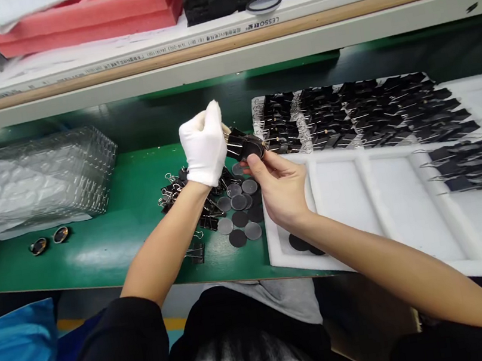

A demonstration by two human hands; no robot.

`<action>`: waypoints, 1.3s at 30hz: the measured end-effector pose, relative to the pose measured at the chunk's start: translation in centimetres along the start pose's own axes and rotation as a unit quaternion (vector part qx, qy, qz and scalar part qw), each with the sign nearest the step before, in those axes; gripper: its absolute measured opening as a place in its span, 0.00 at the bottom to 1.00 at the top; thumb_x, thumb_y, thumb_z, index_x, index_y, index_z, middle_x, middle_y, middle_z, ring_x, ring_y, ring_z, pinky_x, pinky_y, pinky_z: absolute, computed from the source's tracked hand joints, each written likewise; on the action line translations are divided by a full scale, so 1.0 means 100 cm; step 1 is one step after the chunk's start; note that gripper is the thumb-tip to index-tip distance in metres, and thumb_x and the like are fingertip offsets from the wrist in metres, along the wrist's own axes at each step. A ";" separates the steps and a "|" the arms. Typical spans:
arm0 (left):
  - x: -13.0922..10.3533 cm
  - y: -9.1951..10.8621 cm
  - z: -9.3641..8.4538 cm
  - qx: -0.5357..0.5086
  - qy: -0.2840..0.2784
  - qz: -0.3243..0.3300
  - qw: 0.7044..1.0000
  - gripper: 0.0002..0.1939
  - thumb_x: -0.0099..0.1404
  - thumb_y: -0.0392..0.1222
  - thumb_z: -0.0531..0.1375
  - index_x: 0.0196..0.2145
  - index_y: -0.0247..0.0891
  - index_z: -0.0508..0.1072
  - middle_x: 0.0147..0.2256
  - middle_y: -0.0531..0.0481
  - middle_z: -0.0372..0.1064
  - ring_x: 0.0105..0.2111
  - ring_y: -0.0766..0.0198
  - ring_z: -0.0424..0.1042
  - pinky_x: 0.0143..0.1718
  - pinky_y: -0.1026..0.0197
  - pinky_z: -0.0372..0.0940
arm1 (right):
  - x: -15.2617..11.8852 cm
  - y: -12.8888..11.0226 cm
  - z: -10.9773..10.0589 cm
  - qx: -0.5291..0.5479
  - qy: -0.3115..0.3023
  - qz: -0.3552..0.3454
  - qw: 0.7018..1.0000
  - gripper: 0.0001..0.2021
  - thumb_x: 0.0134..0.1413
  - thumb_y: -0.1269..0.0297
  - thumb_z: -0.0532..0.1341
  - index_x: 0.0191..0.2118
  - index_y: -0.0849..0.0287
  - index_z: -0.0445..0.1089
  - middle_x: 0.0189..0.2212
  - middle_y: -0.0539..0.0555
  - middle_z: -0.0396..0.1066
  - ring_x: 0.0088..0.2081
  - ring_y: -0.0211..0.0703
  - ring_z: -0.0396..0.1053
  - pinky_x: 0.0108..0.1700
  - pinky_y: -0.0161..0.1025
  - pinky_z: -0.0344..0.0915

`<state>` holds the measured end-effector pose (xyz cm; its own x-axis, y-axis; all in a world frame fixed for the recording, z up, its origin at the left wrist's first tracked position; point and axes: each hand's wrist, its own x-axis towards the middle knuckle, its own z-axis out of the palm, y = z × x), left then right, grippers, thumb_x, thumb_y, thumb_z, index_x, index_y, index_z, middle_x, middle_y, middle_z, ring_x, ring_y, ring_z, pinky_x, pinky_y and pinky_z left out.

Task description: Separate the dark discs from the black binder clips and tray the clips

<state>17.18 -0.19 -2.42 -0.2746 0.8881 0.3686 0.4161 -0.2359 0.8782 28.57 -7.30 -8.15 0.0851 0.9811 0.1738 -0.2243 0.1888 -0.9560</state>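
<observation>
My left hand, in a white glove, is closed on a black binder clip above the green table. Bare and closed, my right hand pinches a dark round piece that meets the clip's jaws; how far the clip sits on it is hard to make out. Below both hands lies a pile of black and grey discs. Beside them, partly hidden behind my left wrist, is a heap of loose binder clips with silver wire handles.
A white foam tray at right bears rows of clipped black pieces. Clear plastic trays are stacked at left, near two small round rimmed pieces. A shelf runs across the back, with red foam on it.
</observation>
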 end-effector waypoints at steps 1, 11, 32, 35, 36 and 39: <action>0.000 0.002 0.000 -0.016 -0.006 -0.026 1.000 0.33 0.78 0.67 0.48 0.26 0.41 0.70 0.19 0.52 0.61 0.21 0.65 0.68 0.22 0.61 0.61 | 0.001 0.001 -0.001 0.003 -0.002 0.008 1.000 0.23 0.57 0.40 0.71 0.51 0.49 0.82 0.49 0.53 0.81 0.47 0.48 0.79 0.55 0.53 0.79; 0.027 -0.018 -0.073 0.360 -0.330 0.112 0.865 0.20 0.68 0.61 0.61 0.32 0.41 0.79 0.27 0.50 0.74 0.26 0.61 0.68 0.31 0.59 0.62 | 0.033 -0.017 -0.035 0.034 -0.018 0.032 0.999 0.27 0.61 0.31 0.64 0.53 0.45 0.73 0.54 0.56 0.75 0.63 0.57 0.72 0.52 0.50 0.78; -0.027 0.007 -0.074 0.102 -0.247 0.097 0.959 0.16 0.73 0.54 0.56 0.39 0.40 0.76 0.36 0.48 0.79 0.35 0.62 0.75 0.38 0.59 0.70 | 0.010 -0.016 -0.023 -0.028 -0.226 -0.060 0.972 0.07 0.58 0.58 0.73 0.41 0.52 0.85 0.56 0.57 0.80 0.57 0.52 0.79 0.57 0.48 0.80; -0.036 0.015 -0.069 0.179 -0.196 0.161 0.951 0.17 0.73 0.55 0.55 0.41 0.40 0.74 0.36 0.48 0.78 0.35 0.62 0.75 0.39 0.59 0.68 | 0.006 -0.017 -0.020 -0.032 -0.195 -0.087 0.976 0.05 0.57 0.62 0.73 0.39 0.53 0.86 0.51 0.56 0.83 0.51 0.48 0.81 0.51 0.42 0.81; -0.037 0.016 -0.067 0.196 -0.177 0.174 0.949 0.16 0.71 0.56 0.57 0.39 0.40 0.74 0.34 0.49 0.77 0.33 0.62 0.74 0.38 0.59 0.68 | 0.005 -0.017 -0.019 -0.029 -0.193 -0.090 0.977 0.04 0.57 0.63 0.73 0.38 0.54 0.85 0.50 0.56 0.83 0.49 0.48 0.82 0.48 0.40 0.81; -0.036 0.020 -0.062 0.224 -0.132 0.200 0.945 0.17 0.71 0.55 0.57 0.31 0.41 0.71 0.27 0.52 0.73 0.27 0.65 0.70 0.33 0.60 0.64 | 0.004 -0.017 -0.018 -0.013 -0.196 -0.083 0.977 0.05 0.56 0.63 0.73 0.37 0.55 0.85 0.50 0.57 0.83 0.48 0.47 0.82 0.44 0.38 0.81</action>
<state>13.59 -6.30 -0.08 0.1840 0.8448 0.5024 0.7814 -0.4358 0.4466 30.72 -7.29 -6.86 -0.2605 0.8793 0.3988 -0.2147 0.3499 -0.9118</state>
